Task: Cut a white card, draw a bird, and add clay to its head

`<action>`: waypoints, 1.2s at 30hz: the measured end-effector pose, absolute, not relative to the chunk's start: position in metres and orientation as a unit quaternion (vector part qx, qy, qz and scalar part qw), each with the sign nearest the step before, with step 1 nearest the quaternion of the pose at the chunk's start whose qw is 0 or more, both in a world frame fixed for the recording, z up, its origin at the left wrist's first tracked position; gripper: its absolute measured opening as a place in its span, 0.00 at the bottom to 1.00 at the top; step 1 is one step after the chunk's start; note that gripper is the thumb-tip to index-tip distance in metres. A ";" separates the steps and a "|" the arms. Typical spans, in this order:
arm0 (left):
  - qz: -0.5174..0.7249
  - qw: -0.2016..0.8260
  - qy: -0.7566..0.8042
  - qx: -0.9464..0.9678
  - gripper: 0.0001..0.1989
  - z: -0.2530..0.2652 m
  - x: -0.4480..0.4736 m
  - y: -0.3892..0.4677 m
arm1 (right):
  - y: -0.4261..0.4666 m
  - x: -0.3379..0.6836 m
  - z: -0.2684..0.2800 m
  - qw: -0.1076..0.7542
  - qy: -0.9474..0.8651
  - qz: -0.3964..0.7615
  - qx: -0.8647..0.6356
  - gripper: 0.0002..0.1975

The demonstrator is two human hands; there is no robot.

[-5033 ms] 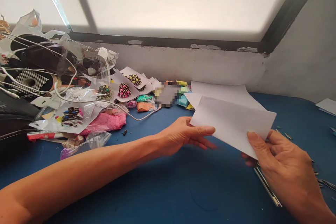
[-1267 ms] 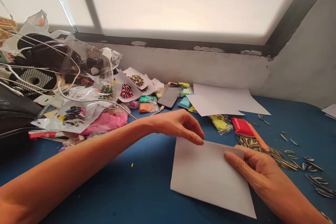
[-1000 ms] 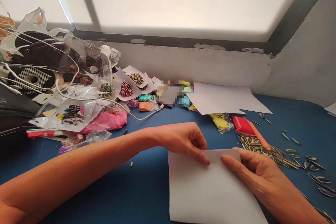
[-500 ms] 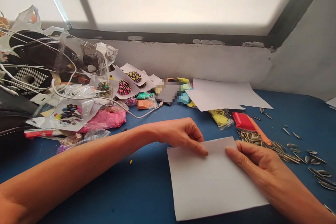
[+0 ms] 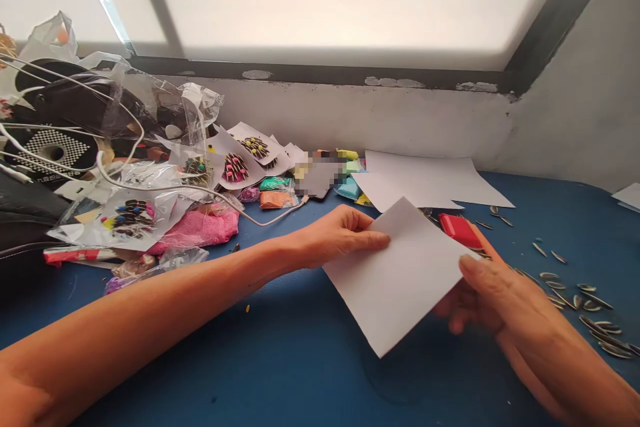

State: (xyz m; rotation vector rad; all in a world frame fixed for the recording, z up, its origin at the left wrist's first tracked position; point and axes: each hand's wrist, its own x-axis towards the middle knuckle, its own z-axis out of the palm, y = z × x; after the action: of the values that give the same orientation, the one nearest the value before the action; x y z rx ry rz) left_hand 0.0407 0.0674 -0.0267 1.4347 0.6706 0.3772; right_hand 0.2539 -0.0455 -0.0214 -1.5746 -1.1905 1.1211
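A blank white sheet of paper (image 5: 395,280) is held tilted above the blue table, one corner pointing toward me. My left hand (image 5: 345,233) pinches its upper left edge, thumb on top and fingers behind. At the right corner, my right hand (image 5: 495,293) grips the paper with the thumb on top; its fingers underneath are partly hidden and blurred. Just beyond the right hand lie a red packet (image 5: 460,231) and an orange strip (image 5: 487,243). Sunflower seeds (image 5: 595,303) are scattered to the right of that hand.
More white sheets (image 5: 425,180) lie at the back by the wall. Seed-and-clay pieces on paper (image 5: 235,170), coloured clay packets (image 5: 277,199), a pink cloth (image 5: 200,230) and a white cable (image 5: 235,203) crowd the left side. A black spool-like item (image 5: 55,150) stands far left.
The paper has been lifted and turned so a corner points toward me. My left hand has moved slightly up and left; my right hand now holds the right corner.
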 end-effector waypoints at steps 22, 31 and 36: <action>0.318 0.639 0.248 0.656 0.11 -0.031 0.057 0.046 | -0.052 0.237 -0.031 0.414 -0.444 0.524 -0.598 0.26; 0.292 0.628 0.253 0.676 0.10 -0.035 0.055 0.049 | -0.050 0.243 -0.032 0.392 -0.461 0.507 -0.614 0.26; 0.281 0.618 0.272 0.682 0.10 -0.036 0.055 0.053 | -0.049 0.254 -0.029 0.431 -0.433 0.482 -0.628 0.24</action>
State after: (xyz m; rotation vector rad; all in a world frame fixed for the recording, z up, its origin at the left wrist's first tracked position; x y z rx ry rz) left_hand 0.0548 0.0526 -0.0358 1.5700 0.6256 0.6467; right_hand 0.2538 -0.0485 -0.0289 -1.5654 -1.0810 1.2014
